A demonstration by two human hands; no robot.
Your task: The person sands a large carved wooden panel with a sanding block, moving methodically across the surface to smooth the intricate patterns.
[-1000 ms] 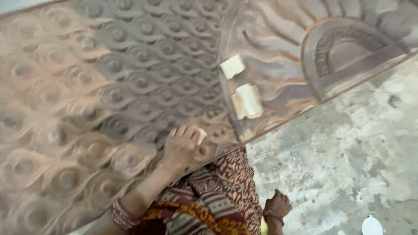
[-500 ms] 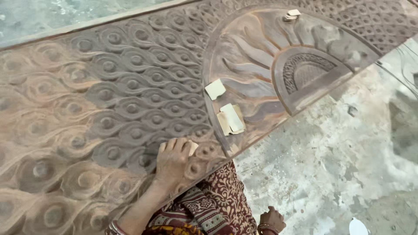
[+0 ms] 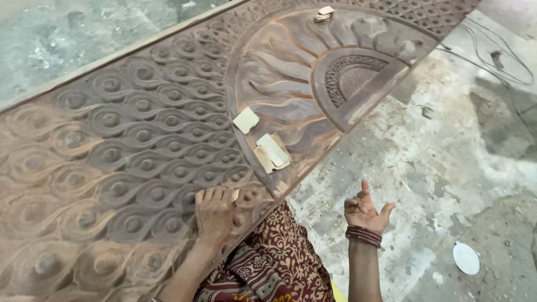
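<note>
A large carved wooden panel [image 3: 128,140] fills the left and top of the head view, cut with rows of peacock-feather eyes and a sunburst half-circle. My left hand [image 3: 214,211] lies flat on the carving near the panel's lower edge, pressing a small piece of sandpaper [image 3: 235,194] that peeks out at my fingertips. My right hand [image 3: 366,210] is raised in the air off the panel's edge, palm up, fingers spread, holding nothing. Red bangles circle that wrist.
Loose sandpaper pieces lie on the sunburst: one square [image 3: 245,119], a folded pair [image 3: 272,152], and more at the top [image 3: 324,13]. Rough concrete floor [image 3: 447,145] spreads to the right with a white disc [image 3: 466,258] and thin wires [image 3: 503,50]. Patterned cloth [image 3: 274,263] covers my lap.
The view has swung up and left, showing more of the sunburst. My right hand rose from low beside my lap into the air with fingers spread. My left hand stayed on the carving.
</note>
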